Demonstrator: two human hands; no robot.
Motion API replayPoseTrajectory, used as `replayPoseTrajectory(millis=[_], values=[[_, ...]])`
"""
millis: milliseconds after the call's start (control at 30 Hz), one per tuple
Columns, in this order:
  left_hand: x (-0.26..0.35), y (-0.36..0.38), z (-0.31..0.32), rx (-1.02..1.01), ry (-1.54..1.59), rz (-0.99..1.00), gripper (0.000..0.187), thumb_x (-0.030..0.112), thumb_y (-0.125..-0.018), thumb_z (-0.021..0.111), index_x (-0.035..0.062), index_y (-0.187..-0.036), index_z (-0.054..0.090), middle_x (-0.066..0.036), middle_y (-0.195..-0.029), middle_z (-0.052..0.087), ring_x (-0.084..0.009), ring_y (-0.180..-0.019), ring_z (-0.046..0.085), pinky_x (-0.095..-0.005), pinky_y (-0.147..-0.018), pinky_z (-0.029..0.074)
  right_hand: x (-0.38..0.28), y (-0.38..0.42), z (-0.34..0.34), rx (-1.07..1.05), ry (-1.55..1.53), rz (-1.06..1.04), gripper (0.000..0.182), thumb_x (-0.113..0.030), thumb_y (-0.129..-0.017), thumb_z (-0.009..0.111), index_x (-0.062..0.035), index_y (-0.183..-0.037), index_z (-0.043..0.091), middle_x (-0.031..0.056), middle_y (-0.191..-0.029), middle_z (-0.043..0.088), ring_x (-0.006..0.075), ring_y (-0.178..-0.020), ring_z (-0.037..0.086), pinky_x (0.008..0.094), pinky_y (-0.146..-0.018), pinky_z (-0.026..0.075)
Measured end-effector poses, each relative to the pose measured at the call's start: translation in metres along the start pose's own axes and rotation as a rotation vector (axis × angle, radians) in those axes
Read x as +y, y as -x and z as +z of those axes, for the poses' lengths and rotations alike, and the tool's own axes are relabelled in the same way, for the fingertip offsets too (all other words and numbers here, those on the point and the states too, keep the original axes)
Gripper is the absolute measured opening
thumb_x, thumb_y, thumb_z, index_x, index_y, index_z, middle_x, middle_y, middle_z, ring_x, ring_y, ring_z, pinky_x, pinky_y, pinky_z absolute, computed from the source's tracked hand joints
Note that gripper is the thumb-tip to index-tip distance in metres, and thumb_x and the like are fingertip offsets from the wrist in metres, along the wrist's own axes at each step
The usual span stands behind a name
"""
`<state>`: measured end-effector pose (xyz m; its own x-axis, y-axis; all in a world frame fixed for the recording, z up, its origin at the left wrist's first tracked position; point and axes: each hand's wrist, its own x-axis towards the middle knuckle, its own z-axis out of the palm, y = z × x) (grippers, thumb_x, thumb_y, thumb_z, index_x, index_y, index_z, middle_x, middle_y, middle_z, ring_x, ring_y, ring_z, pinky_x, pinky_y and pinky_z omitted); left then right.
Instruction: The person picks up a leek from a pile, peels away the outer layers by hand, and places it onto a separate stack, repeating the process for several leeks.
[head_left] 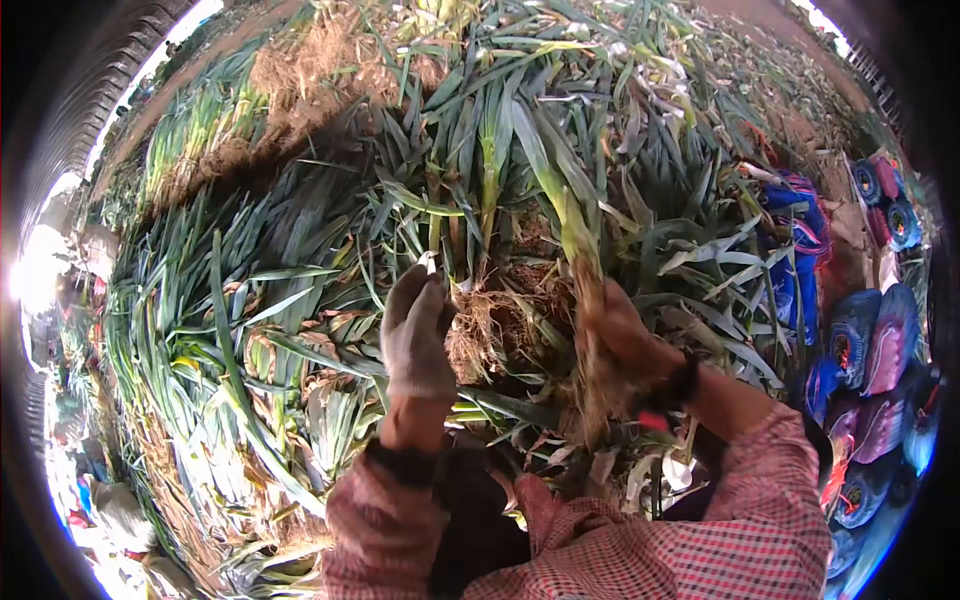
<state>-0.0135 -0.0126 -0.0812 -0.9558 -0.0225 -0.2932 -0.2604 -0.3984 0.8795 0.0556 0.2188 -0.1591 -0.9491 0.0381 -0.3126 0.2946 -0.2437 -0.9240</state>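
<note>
My right hand (632, 335), bare, is closed around the root end of a leek (568, 215). The leek's green leaves point up and away, and its brown, soil-covered roots (592, 400) hang below the hand. My left hand (415, 335) wears a pale, dirty glove, with fingers drawn together and pointing up. A small white bit shows at its fingertips; I cannot make out what it is. Between my hands lie more leeks (488, 175) with tangled brown roots (485, 330) toward me.
A large heap of leeks (200, 290) spreads along the left. More bundles with dry roots (320, 65) lie at the far side. Cut leaves and trimmings (700, 250) cover the right. Blue and purple rolled bundles (880, 340) are stacked at the far right.
</note>
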Motion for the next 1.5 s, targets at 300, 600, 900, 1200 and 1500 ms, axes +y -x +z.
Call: replayPoseTrajectory(millis=[300,600,900,1200,1500], values=[[0.001,0.025,0.029,-0.357,0.511,-0.363,0.06,0.049,-0.082,0.057,0.0073,-0.122,0.044,-0.012,-0.109,0.053,-0.0273,-0.101,0.05,-0.0433,-0.09,0.042,-0.008,0.229,0.008,-0.388,0.345,0.113,0.071,-0.016,-0.074,0.062,-0.0001,-0.132,0.026,0.0111,-0.12,0.045,0.0204,-0.104,0.046,0.0329,-0.091,0.038],[0.027,0.052,0.025,-0.612,0.562,-0.018,0.068,0.047,-0.077,0.064,0.002,-0.123,0.041,-0.013,-0.112,0.054,-0.025,-0.105,0.051,-0.0378,-0.092,0.043,-0.097,0.081,0.105,-0.139,0.554,-0.229,0.045,-0.021,-0.07,0.076,0.0024,-0.103,0.057,0.0071,-0.092,0.062,0.0153,-0.08,0.058,0.0298,-0.069,0.048],[0.028,-0.001,-0.028,-0.222,0.271,0.146,0.059,0.036,-0.076,0.069,-0.0011,-0.114,0.044,-0.014,-0.101,0.054,-0.0233,-0.096,0.055,-0.0385,-0.081,0.048,-0.051,0.043,0.072,0.211,-0.578,-0.2,0.023,-0.019,-0.082,0.063,-0.0027,-0.096,0.055,0.01,-0.088,0.061,0.0182,-0.082,0.058,0.0329,-0.071,0.048],[-0.024,-0.019,-0.031,-0.242,0.415,-0.119,0.048,0.041,-0.086,0.056,0.0072,-0.117,0.042,-0.009,-0.106,0.055,-0.0216,-0.088,0.056,-0.034,-0.074,0.048,-0.031,-0.005,0.111,-0.17,0.391,-0.309,0.046,-0.019,-0.071,0.075,-0.0007,-0.108,0.055,0.0041,-0.092,0.063,0.0122,-0.083,0.058,0.0271,-0.073,0.046],[0.013,0.02,-0.008,-0.414,0.519,-0.11,0.024,0.015,-0.08,0.063,0.0039,-0.098,0.052,-0.009,-0.082,0.06,-0.0194,-0.068,0.059,-0.0298,-0.063,0.05,-0.056,0.049,0.135,0.196,0.038,-0.314,0.021,-0.012,-0.074,0.067,-0.0025,-0.091,0.06,-0.001,-0.08,0.059,0.0066,-0.065,0.051,0.0229,-0.06,0.042]])
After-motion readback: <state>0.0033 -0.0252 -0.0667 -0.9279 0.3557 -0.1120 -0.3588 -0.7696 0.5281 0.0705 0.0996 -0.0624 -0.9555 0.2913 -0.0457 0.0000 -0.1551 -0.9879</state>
